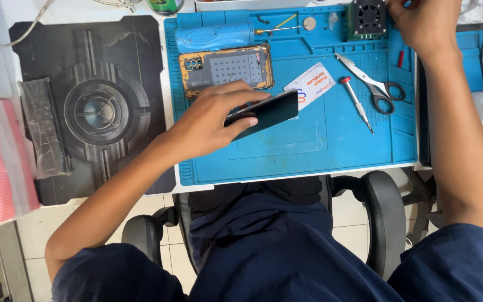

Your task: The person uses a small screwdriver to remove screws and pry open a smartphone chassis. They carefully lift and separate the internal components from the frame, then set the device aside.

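— Smartphone (268,112), dark and glossy, is in the left hand (211,120): why is it tilted like that, one end off the blue repair mat (308,151)?

— It looks pinched along its near end, so the far end points up and right, over the mat's middle. The thumb (248,121) lies along the lower edge and the other fingers (241,92) arch over the top face, closed on the phone; most of the body sticks out to the right of the fingertips.

— And the opened phone frame (226,69) with the yellow rim?

— That lies flat on the mat just behind the left hand, grey insides up, beside a blue handheld tool (213,38). Probably parked there to keep it within reach, though that is my guess.

— The right hand (423,25)?

— Up at the far right corner, next to a small black fan unit (367,18). Its fingertips run out of the picture, so I cannot tell whether they are apart or gripping anything.

— What else sits nearby?

— A white card (310,85) just beyond the phone's far end, a red-capped screwdriver (355,102), and scissors (373,84), all loose on the mat.
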